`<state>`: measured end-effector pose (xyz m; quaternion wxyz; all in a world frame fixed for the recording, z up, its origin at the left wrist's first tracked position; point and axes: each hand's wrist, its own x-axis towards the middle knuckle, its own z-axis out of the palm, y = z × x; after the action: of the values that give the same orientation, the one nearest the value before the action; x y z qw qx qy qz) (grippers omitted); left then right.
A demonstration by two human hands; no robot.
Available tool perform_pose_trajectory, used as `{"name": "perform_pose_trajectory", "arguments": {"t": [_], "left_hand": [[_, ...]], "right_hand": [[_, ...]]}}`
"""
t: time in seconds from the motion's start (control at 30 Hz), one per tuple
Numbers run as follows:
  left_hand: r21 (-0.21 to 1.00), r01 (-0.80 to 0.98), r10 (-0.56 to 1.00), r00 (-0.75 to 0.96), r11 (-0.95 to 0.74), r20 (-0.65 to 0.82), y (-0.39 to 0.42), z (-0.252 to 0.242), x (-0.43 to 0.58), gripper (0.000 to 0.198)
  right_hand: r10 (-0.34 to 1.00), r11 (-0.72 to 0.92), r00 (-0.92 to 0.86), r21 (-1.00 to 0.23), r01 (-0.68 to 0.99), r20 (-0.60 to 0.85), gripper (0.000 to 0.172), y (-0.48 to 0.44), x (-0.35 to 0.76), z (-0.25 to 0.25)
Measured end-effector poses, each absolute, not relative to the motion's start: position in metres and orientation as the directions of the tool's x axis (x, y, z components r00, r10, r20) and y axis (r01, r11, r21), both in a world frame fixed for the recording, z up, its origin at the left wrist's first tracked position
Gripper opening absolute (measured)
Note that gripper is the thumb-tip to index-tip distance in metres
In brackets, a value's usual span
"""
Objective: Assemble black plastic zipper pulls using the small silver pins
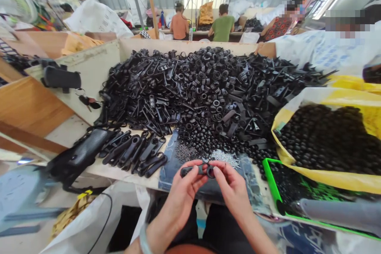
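Both my hands hold one small black plastic part (199,170) just above the near table edge. My left hand (182,192) pinches its left end between thumb and fingers. My right hand (231,188) pinches its right end, where a round ring shows. Just beyond my hands lie a little heap of small metal springs (222,156) and black round beads (202,139). A row of finished black lever-shaped pieces (133,152) lies to the left.
A big pile of black plastic parts (202,87) covers the table. A yellow bag of black beads (327,139) and a green tray (269,178) sit at right. A co-worker's sleeve (321,49) reaches in at the far right. Other people sit at the back.
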<state>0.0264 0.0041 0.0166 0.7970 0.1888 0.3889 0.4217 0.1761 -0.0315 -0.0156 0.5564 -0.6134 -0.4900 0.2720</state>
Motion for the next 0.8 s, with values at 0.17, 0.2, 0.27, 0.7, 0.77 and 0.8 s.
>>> {"name": "perform_pose_trajectory", "arguments": {"t": [0.17, 0.2, 0.27, 0.7, 0.77, 0.8], "left_hand": [[0.584, -0.467, 0.745, 0.475, 0.664, -0.468, -0.021, 0.014, 0.031, 0.049], [0.580, -0.459, 0.735, 0.509, 0.673, -0.449, -0.024, 0.015, 0.029, 0.052], [0.560, -0.473, 0.723, 0.557, 0.680, -0.408, -0.027, 0.015, 0.025, 0.053], [0.622, -0.247, 0.640, 0.533, 0.743, -0.554, -0.036, 0.006, 0.019, 0.036], [0.766, -0.111, 0.682, 0.549, 0.633, -0.483, -0.032, 0.007, 0.016, 0.030], [0.829, -0.039, 0.683, 0.588, 0.559, -0.433, -0.027, 0.010, 0.015, 0.025]], "right_hand": [[0.876, 0.074, 0.408, -0.907, 0.413, 0.258, 0.032, -0.051, 0.188, -0.024], [0.879, 0.065, 0.399, -0.896, 0.439, 0.260, 0.032, -0.054, 0.190, -0.025], [0.887, 0.076, 0.363, -0.865, 0.496, 0.286, 0.032, -0.061, 0.192, -0.023], [0.892, 0.255, 0.090, -0.658, 0.708, 0.443, 0.024, -0.082, 0.193, -0.010], [0.897, 0.253, 0.075, -0.646, 0.721, 0.436, 0.024, -0.085, 0.194, -0.010], [0.900, 0.261, 0.056, -0.637, 0.726, 0.433, 0.025, -0.088, 0.194, -0.009]]}}
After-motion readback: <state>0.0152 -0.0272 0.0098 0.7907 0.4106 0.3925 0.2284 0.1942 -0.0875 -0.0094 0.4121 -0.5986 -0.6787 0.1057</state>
